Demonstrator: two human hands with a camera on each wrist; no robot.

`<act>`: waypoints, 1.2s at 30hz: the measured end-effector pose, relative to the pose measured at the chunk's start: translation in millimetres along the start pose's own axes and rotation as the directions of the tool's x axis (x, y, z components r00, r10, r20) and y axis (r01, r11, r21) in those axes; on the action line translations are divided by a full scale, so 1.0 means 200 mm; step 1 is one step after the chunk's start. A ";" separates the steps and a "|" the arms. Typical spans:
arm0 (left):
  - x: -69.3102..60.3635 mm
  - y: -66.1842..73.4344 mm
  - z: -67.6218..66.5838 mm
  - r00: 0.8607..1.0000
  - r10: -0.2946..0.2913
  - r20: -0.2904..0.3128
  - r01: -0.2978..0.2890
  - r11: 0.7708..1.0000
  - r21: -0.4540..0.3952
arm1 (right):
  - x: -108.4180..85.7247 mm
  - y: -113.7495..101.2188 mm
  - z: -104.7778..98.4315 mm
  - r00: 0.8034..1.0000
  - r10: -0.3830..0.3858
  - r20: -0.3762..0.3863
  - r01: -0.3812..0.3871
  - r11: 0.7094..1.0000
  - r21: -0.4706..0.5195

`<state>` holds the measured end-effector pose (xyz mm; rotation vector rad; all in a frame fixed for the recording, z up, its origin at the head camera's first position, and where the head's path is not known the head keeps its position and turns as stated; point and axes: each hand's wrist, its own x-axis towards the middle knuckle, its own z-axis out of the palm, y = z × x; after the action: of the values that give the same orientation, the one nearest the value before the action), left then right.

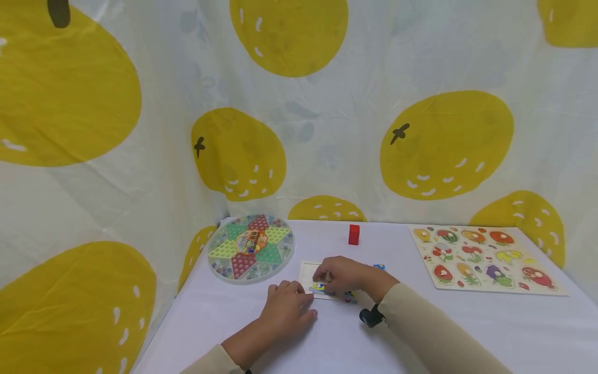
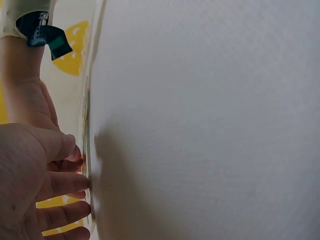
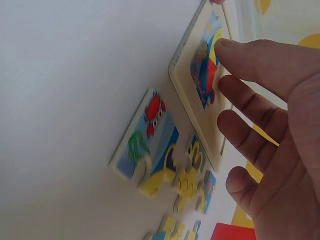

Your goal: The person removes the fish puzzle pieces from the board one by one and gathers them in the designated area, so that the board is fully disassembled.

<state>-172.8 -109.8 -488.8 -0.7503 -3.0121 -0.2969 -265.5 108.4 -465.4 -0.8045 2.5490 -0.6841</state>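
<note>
A shallow wooden puzzle tray [image 1: 306, 271] lies on the white tabletop, partly covered by my hands. My right hand [image 1: 345, 274] is over it, with the thumb touching a blue, red and yellow puzzle piece [image 3: 206, 72] inside the frame. The other fingers bend loosely beside that piece, not visibly closed round it. My left hand [image 1: 287, 310] rests at the tray's near left corner, fingers extended and fingertips against its edge. Outside the tray lies a piece with a red crab [image 3: 154, 110], with several smaller yellow and blue pieces [image 3: 186, 182] around it.
A red block [image 1: 354, 235] stands behind the tray. At the back left lies a round star-patterned board [image 1: 275, 267]. A fruit and vegetable peg board [image 1: 476, 246] lies to the right. A curtain printed with yellow fruit [image 1: 327, 156] hangs behind the table.
</note>
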 end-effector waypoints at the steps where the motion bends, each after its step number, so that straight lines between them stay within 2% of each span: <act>1: 0.00 0.00 0.00 1.000 -0.002 0.008 0.002 1.000 -0.001 | 0.01 0.00 0.00 1.000 -0.005 0.007 0.005 1.000 -0.002; 9: 0.00 0.01 -0.02 0.998 -0.030 0.048 0.030 0.999 -0.016 | 0.04 -0.01 0.01 0.999 0.002 0.044 0.000 0.999 -0.033; 29: 0.01 0.03 -0.05 0.997 -0.035 0.071 0.037 0.999 -0.029 | 0.02 -0.02 0.02 0.999 0.021 0.042 -0.021 1.000 -0.013; 36: 0.02 0.01 -0.03 0.997 -0.030 0.077 0.032 0.999 -0.021 | 0.03 -0.01 0.03 0.999 0.027 0.042 -0.026 0.999 -0.019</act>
<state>-175.1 -106.8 -482.5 -0.7332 -3.1000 -0.3106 -266.2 100.8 -469.7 -0.7812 2.5270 -0.6295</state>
